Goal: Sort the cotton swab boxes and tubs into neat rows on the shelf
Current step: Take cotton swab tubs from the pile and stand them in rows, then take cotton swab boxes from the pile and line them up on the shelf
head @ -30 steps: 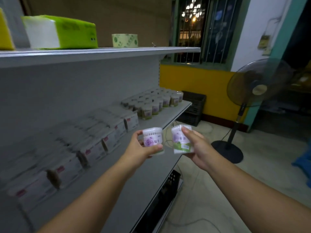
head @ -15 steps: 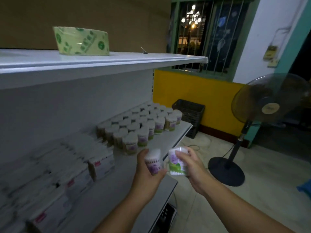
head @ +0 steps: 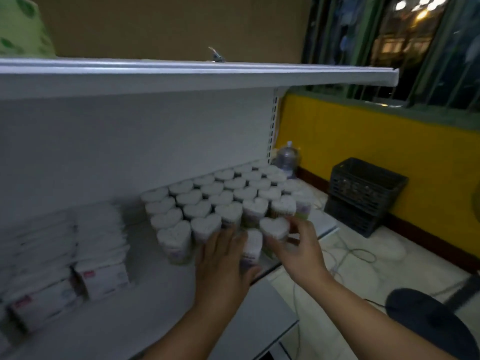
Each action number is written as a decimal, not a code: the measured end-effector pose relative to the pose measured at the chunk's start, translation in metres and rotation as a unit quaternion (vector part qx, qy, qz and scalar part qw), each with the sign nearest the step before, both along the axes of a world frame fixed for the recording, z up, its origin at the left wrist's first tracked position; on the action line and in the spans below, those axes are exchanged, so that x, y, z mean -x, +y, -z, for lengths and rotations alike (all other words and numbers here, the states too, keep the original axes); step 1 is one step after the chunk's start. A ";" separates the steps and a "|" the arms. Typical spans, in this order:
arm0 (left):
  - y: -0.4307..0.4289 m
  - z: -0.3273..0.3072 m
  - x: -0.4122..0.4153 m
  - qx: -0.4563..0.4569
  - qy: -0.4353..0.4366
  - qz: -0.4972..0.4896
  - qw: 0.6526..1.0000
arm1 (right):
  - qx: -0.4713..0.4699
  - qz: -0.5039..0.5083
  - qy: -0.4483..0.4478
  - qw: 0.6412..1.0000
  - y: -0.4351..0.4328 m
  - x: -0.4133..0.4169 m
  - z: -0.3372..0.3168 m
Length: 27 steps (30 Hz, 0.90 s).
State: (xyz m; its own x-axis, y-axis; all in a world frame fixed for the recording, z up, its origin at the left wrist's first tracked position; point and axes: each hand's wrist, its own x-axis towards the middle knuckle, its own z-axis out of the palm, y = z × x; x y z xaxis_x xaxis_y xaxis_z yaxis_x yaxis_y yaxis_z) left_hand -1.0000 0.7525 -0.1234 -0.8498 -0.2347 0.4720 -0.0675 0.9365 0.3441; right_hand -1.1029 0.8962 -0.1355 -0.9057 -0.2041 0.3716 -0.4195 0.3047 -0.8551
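Bare L hand [head: 223, 258] & bare R hand [head: 298, 249], forearms [head: 376, 320] bare right to btm edge of view.

White heart-shaped plastic cotton swab tubs [head: 196, 209] stand on the grey metal shelf [head: 117, 328] four to a row in about six rows, roughly two dozen; the far ones at one o'clock blur. Two more are held: a left-held tub [head: 253, 245] in the left hand [head: 223, 266] and a right-held tub [head: 274, 226] in the right hand [head: 298, 250]. White flat swab boxes [head: 101, 276] at nine o'clock form at least two stacks, too blurred to count. One black slatted plastic crate [head: 363, 193] sits at three o'clock.
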 end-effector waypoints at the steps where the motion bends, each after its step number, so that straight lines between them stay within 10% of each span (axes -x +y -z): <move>1: 0.001 -0.003 0.004 0.023 -0.009 -0.026 0.999 | -0.032 -0.001 0.030 0.999 0.003 0.006 0.002; 9: 0.006 -0.005 0.020 0.120 0.020 -0.117 0.986 | -0.124 -0.066 0.062 0.988 0.001 0.031 -0.002; 19: 0.001 -0.015 0.031 0.134 -0.151 -0.140 0.969 | -0.206 -0.075 0.118 0.968 0.006 0.036 -0.014; 27: -0.034 -0.049 -0.023 0.123 -0.123 -0.085 0.981 | -0.143 -0.070 0.217 0.963 -0.008 -0.008 -0.056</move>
State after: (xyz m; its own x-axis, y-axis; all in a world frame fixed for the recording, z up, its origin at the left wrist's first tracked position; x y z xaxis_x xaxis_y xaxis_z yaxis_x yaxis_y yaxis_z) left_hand -0.9775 0.7188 -0.0744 -0.9033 -0.2884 0.3177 -0.2835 0.9569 0.0627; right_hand -1.0948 0.8885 -0.0791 -0.6332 -0.4635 0.6199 -0.7732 0.4162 -0.4785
